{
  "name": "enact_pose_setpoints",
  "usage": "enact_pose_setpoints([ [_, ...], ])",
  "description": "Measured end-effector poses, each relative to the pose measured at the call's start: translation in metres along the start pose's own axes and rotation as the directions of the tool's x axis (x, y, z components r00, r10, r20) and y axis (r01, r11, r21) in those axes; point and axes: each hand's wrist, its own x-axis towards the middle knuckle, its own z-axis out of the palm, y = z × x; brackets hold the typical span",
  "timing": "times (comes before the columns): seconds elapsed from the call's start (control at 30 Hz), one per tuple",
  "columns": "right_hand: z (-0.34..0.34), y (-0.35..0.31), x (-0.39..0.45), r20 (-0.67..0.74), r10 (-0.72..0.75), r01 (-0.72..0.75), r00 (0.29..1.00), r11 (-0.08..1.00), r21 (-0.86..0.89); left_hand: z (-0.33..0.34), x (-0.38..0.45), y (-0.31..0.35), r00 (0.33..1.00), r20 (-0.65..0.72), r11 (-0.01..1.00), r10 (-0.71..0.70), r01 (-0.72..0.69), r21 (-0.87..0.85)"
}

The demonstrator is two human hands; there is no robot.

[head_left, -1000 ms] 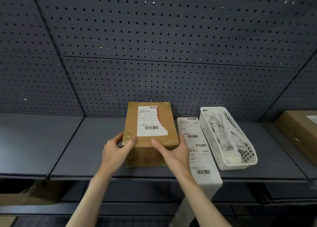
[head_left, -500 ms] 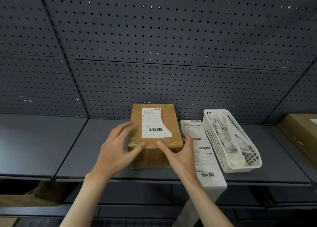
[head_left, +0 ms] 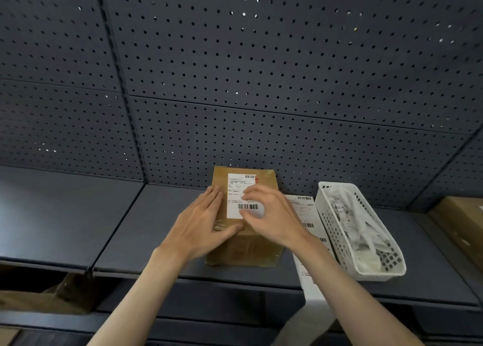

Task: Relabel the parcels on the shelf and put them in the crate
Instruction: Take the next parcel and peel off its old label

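A brown cardboard parcel (head_left: 244, 250) stands on the dark shelf (head_left: 156, 230), close to the pegboard back wall. A white shipping label (head_left: 234, 191) with barcodes is stuck on its top. My left hand (head_left: 201, 223) lies flat on the left part of the parcel's top, fingers straight. My right hand (head_left: 273, 215) is over the right part of the label, and its curled fingers and thumb pinch at it. The label's right edge is hidden under that hand.
A long strip of white labels (head_left: 307, 216) lies right of the parcel and hangs over the shelf's front edge. A white perforated basket (head_left: 337, 238) with crumpled backing paper stands beside it. Another cardboard box (head_left: 462, 223) sits at the far right, and brown cardboard (head_left: 39, 298) shows below left.
Both hands left the parcel's near edge and moved up onto its top. The left hand now lies flat, and the right hand has curled over the label.
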Motion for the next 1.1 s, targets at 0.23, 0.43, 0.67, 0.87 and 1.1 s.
enact_pose_setpoints([
  [0.23,0.001,-0.007,0.021,0.239,-0.061,0.065,0.969,0.998,-0.012,0.000,0.002,-0.004,0.998,0.055,1.000,-0.017,0.016,0.015],
  [0.43,0.006,-0.011,0.032,0.290,-0.012,0.038,0.957,0.996,-0.084,0.004,0.001,-0.006,0.998,0.058,1.000,-0.021,0.021,0.006],
  [0.67,0.006,-0.016,0.033,0.315,0.007,0.033,0.949,0.992,-0.121,0.001,0.003,-0.005,0.998,0.059,1.000,-0.020,0.020,0.001],
  [0.87,0.003,-0.021,0.029,0.321,0.010,0.047,0.947,0.984,-0.170,0.002,0.003,-0.005,0.997,0.069,0.999,-0.037,0.037,-0.001],
  [1.1,0.005,-0.021,0.027,0.298,-0.025,0.089,0.954,0.975,-0.203,0.000,0.002,-0.003,0.996,0.074,0.999,-0.044,0.044,-0.004],
])
